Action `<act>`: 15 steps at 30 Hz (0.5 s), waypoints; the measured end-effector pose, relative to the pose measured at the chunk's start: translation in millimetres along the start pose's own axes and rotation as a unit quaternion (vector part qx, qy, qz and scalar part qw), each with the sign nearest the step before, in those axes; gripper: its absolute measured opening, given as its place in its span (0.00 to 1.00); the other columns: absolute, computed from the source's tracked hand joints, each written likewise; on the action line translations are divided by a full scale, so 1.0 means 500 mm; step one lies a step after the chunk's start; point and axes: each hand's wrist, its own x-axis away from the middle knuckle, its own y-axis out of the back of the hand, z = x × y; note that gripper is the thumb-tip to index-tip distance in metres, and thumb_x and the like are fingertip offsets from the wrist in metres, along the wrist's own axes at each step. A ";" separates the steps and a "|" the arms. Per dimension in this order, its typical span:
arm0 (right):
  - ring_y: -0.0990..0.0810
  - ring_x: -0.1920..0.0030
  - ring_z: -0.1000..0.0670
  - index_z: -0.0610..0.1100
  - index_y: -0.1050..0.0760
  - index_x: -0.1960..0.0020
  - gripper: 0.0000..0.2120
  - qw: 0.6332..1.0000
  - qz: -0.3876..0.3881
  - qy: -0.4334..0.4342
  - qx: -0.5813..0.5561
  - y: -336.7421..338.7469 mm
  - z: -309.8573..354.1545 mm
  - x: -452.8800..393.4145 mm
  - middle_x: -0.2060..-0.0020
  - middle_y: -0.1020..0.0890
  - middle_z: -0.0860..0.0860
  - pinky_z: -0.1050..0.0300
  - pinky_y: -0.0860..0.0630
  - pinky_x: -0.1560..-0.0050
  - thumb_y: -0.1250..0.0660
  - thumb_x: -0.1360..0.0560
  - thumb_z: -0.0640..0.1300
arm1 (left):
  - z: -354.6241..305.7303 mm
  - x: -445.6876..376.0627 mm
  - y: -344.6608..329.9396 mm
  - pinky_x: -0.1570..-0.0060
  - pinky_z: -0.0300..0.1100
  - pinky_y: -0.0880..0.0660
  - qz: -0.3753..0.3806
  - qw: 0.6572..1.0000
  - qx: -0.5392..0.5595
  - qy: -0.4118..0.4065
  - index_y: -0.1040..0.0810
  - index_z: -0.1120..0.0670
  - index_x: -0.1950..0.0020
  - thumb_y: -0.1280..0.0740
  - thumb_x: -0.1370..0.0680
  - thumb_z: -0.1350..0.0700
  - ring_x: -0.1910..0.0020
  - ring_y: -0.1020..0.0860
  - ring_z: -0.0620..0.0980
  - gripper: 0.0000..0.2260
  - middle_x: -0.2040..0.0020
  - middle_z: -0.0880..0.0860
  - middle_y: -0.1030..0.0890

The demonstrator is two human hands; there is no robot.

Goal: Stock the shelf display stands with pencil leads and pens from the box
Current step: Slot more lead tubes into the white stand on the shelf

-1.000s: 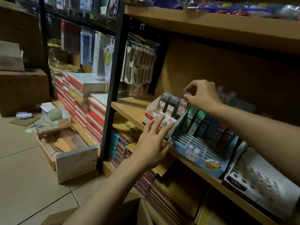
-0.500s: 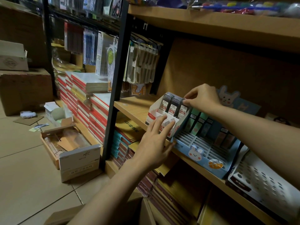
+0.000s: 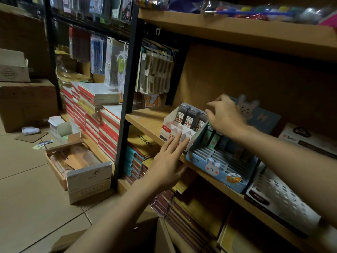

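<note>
Beside right grip [image 3: 225, 114]: lead cases [image 3: 189, 116].

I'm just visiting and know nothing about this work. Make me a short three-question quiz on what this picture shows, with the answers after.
1. True or false: the white display stand holds three dark lead cases in its back row.
2. Which stand sits directly right of the white one? A) the blue bunny stand B) a red wire basket C) a glass jar
3. Fill in: the left hand has its fingers ____ against the white stand's front.

Key
1. True
2. A
3. straight; the right hand, above the cases, is blurred, so its grip cannot be told.
</note>
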 end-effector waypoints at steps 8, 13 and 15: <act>0.23 0.57 0.60 0.47 0.18 0.53 0.04 0.953 0.006 0.063 -0.298 -0.046 0.098 0.318 0.57 0.19 0.55 0.76 0.31 0.58 0.32 0.25 0.42 | 0.047 0.176 -0.026 0.35 0.43 0.33 0.087 0.993 0.027 0.074 0.28 0.56 0.30 0.33 0.22 0.57 0.34 0.29 0.53 0.20 0.33 0.56 0.27; 0.22 0.57 0.54 0.47 0.18 0.45 0.09 0.900 0.314 -0.001 -0.302 -0.245 0.158 0.556 0.57 0.19 0.52 0.62 0.29 0.56 0.31 0.25 0.43 | 0.107 0.416 -0.144 0.37 0.44 0.30 0.140 0.935 0.077 0.317 0.26 0.60 0.33 0.32 0.24 0.63 0.38 0.25 0.56 0.19 0.37 0.60 0.23; 0.22 0.50 0.51 0.45 0.22 0.38 0.15 0.861 0.425 -0.021 -0.277 -0.320 0.172 0.643 0.48 0.19 0.47 0.60 0.29 0.51 0.32 0.24 0.43 | 0.123 0.519 -0.216 0.36 0.43 0.31 0.128 0.900 0.076 0.409 0.27 0.58 0.33 0.33 0.23 0.60 0.37 0.25 0.55 0.18 0.36 0.59 0.24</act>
